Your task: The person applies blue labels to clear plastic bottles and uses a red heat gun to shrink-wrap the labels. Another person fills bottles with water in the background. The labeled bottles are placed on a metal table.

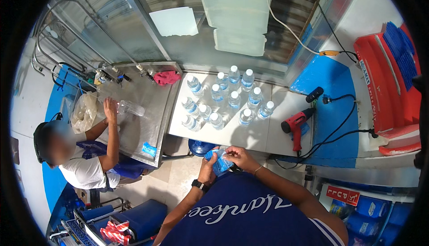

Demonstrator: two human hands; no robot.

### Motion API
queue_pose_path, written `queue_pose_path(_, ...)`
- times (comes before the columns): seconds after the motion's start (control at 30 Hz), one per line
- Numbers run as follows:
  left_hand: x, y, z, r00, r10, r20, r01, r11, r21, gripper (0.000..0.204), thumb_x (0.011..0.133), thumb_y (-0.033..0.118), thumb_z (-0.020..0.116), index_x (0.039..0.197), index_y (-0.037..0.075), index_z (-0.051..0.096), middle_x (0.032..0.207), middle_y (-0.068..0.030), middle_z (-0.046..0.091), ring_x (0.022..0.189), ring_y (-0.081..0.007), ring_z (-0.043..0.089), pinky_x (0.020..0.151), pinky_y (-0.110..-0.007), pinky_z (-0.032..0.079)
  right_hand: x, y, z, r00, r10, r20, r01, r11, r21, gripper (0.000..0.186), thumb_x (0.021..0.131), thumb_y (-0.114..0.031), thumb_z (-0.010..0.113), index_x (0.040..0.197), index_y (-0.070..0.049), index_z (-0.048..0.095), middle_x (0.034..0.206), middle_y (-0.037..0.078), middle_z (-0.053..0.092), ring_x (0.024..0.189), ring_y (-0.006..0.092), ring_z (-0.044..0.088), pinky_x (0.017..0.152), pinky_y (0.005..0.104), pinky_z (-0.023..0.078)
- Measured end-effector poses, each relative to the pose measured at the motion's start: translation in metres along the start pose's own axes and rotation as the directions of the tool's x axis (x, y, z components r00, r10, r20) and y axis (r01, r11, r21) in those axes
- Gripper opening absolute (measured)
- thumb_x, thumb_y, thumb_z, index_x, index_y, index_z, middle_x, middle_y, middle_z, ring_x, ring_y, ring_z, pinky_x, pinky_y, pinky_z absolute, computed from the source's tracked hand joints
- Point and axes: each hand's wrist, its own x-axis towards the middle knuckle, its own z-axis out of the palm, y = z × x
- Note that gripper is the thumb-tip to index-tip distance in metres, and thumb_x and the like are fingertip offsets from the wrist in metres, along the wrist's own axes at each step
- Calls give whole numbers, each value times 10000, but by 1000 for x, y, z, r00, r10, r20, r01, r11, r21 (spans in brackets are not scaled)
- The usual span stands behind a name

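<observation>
Close to my body, below the white table's front edge, my left hand (207, 172) is closed around a stack of blue plastic labels (218, 164). My right hand (241, 158) pinches at the upper right edge of the same stack, where something clear shows; the fingers partly cover it. Beyond my hands, several small clear water bottles (233, 99) with white caps and blue bands stand upright in a loose group on the white table (250, 139). To their right a red and black heat gun (296, 124) lies on the tabletop.
At the left, a co-worker's hand (111, 110) holds a clear bottle (131, 108) over a steel sink counter (166, 95). A blue packet (149, 149) and a pink cloth (166, 78) lie there. Black cables (328, 132) hang at the right, below red plastic chairs (380, 85).
</observation>
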Motion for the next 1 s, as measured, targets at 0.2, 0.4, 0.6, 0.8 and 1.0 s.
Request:
queue_pose_path(0.2,12,-19,14,999,-19,33,16,996,92,490,1009,240,721,1423,41,552,1226,-61,683,1105,-152,661,925,-333,558,-12,3,-10,999,-4,-50,-6,982,-186,214,963,-167,752,1065,15,704,881,5,693,752,61,599,705,244,504)
queue_pose_path(0.4,17,-30,14,997,-55,51,51,996,73,514,1013,293,711,1427,34,554,1271,-83,672,1125,-194,664,981,-373,544,-22,9,-15,990,-49,-133,18,975,-222,247,947,-182,772,1079,17,708,926,60,737,799,89,673,726,271,547)
queue_pose_path(0.6,12,-26,15,997,-71,33,70,997,22,522,1003,285,726,1430,34,563,1259,-85,681,1100,-186,678,955,-357,564,-20,10,-19,989,-31,-144,1,979,-202,248,957,-175,765,1096,23,705,968,63,739,837,98,675,769,274,554)
queue_pose_path(0.8,2,-16,12,999,-51,-2,51,999,19,522,999,278,730,1443,63,561,1267,-75,689,1109,-186,683,948,-363,580,-17,10,-17,993,91,-70,-88,995,46,230,983,-185,737,1111,3,699,1002,32,723,886,90,657,797,266,537)
queue_pose_path(1.0,-1,-11,1,998,-42,40,38,992,117,628,986,343,737,1478,52,477,1329,-113,642,1202,-243,657,1025,-428,565,-13,9,-9,969,231,-89,-205,951,231,211,998,-225,717,1113,-49,700,932,-7,673,803,70,590,734,235,486)
